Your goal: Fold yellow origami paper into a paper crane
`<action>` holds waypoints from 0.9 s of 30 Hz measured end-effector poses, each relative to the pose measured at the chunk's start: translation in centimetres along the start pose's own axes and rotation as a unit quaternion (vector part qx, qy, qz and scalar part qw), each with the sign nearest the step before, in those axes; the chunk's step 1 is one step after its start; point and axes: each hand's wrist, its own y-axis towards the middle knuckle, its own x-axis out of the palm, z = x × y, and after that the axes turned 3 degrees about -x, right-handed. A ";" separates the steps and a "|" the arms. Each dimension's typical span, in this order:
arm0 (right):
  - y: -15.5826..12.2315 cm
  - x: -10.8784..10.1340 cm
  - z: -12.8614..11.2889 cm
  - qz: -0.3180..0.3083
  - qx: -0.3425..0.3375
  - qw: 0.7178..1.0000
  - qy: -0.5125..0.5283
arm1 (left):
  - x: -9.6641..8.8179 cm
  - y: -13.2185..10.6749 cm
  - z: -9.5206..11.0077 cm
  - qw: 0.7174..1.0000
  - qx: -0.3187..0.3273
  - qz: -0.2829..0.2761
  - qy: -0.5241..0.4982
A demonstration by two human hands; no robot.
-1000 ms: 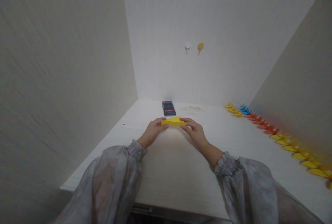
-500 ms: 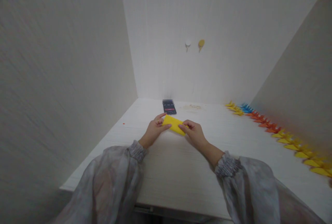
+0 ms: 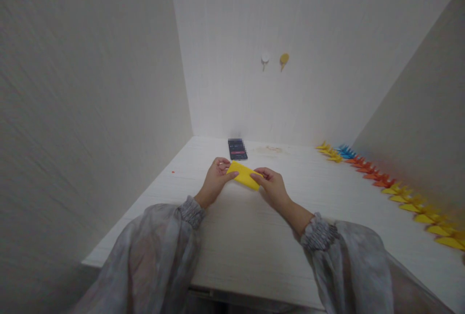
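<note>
Since a second ago, you had tipped the yellow paper [image 3: 245,174] so its flat face showed; before, it looked like a thin strip. Your left pointer finger, which stuck up half a second ago, had curled back down.

The paper was folded into a long shape with smooth, sharp edges. You held it just above the table [image 3: 232,236], near the middle. Your left hand [image 3: 216,176] pinched its left end between thumb and fingers. Your right hand [image 3: 272,185] pinched its right end the same way.

The table was white, with thin wood lines running across it. A dark, flat phone [image 3: 237,149] lay just behind the paper, near the back wall [image 3: 308,101]. A row of small pointy paper birds [image 3: 378,178] ran along the right side, yellow, blue, orange, then yellow again. Two little round hooks [image 3: 265,58] stuck out of the wall. Your sleeves [image 3: 156,251] were grey, thin and puffy, with gathered cuffs.
</note>
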 end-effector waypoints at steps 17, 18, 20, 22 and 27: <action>0.1 -0.5 0.8 0.010 -0.038 0.995 -0.089 | -0.1 -0.3 0.4 0.997 -0.075 0.010 0.020; 0.1 -0.5 0.8 0.006 -0.041 0.994 -0.096 | -0.1 -0.3 0.4 0.997 -0.074 0.011 0.019; 0.1 -0.6 0.5 -0.003 -0.055 0.991 -0.123 | -0.1 -0.3 0.4 0.997 -0.075 0.012 0.024; 0.0 -0.5 0.0 -0.005 -0.091 0.982 -0.167 | 0.0 -0.3 0.3 0.996 -0.079 0.006 0.037; -0.3 0.1 -1.6 -0.037 -0.176 0.940 -0.289 | 0.6 -0.4 0.4 0.992 -0.096 -0.028 0.074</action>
